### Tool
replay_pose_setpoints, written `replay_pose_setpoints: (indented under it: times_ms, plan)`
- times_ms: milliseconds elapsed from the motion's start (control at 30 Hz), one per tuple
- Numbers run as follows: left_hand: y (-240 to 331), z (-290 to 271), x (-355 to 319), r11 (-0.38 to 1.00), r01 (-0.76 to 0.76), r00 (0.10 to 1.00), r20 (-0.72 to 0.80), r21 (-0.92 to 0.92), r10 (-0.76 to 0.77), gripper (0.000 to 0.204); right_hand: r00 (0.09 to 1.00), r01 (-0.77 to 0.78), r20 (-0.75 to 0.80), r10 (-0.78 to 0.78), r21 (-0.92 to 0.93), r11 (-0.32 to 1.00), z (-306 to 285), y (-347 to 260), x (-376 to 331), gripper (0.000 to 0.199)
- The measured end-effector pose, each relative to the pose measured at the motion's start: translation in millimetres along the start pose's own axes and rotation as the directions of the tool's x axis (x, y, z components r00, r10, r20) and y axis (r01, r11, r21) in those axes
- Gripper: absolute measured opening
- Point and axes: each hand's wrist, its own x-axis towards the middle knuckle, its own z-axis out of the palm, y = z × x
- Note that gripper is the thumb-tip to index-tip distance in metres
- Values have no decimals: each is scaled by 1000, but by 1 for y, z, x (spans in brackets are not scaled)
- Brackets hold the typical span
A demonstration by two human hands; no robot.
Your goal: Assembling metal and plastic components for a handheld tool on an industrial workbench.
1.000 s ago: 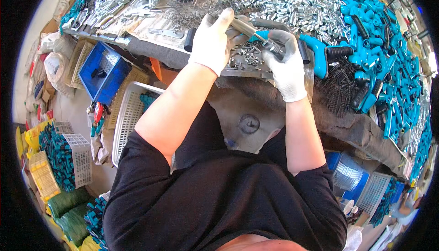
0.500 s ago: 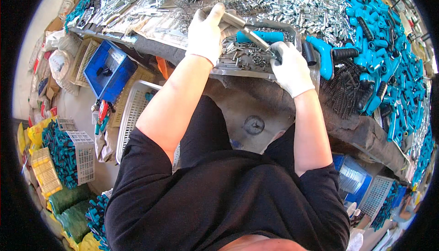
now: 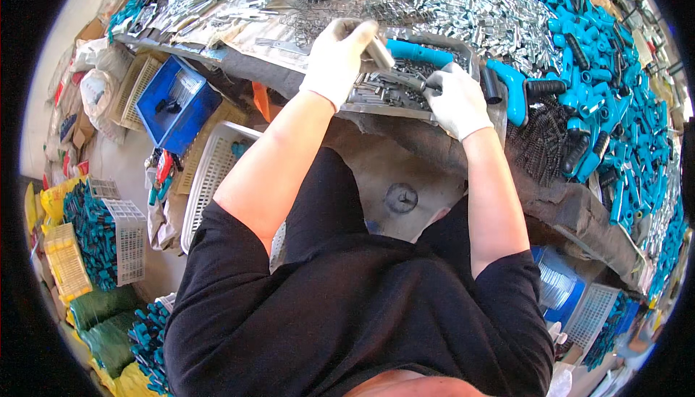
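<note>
My left hand (image 3: 339,64), in a white glove, has its fingers closed around a short silver metal tube (image 3: 379,54), which tilts down to the right. My right hand (image 3: 459,100), also gloved, pinches the dark end of a slim metal rod (image 3: 402,78). The rod points left, its tip close under the tube's lower end; whether they touch I cannot tell. Beneath both hands is a shallow metal tray (image 3: 391,110) holding many small metal pins and screws (image 3: 394,97). A teal tube (image 3: 420,52) lies across the tray behind the rod.
Piled silver metal parts (image 3: 463,6) cover the bench's far side. Teal pistol-shaped housings (image 3: 604,100) and black springs (image 3: 543,133) heap up at right. A blue crate (image 3: 174,111) and a white basket (image 3: 210,180) stand at left, below the bench's cloth-covered edge (image 3: 550,194).
The silver tube has swung steeper and shifted right and down with my left hand. The rod, in line with the tube before, now lies flatter at an angle to it.
</note>
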Motion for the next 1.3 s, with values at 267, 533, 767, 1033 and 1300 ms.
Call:
replay_pose_setpoints:
  times_ms: [267, 533, 767, 1033, 1300]
  plan:
    - [-31, -13, 6, 800, -45, 999, 6, 598, 52, 44, 986, -61, -128, 105, 308, 949, -1, 7, 5, 18]
    - [-35, 2, -1, 537, -202, 896, -67, 819, 439, 44, 981, -134, -34, 189, 585, 800, 4, 15, 10, 24]
    - [-34, 32, -6, 998, 60, 991, 121, 11, -60, 23, 987, -35, -97, 125, 637, 770, 10, 10, 12, 23]
    - [-37, 28, 17, 969, 87, 996, 39, -229, -80, 21, 991, 17, -100, 84, 736, 677, 5, 10, 10, 24]
    - [-1, 34, -8, 763, 305, 939, 47, -570, -340, 22, 971, 17, -122, 203, 890, 455, -30, -1, -35, 27]
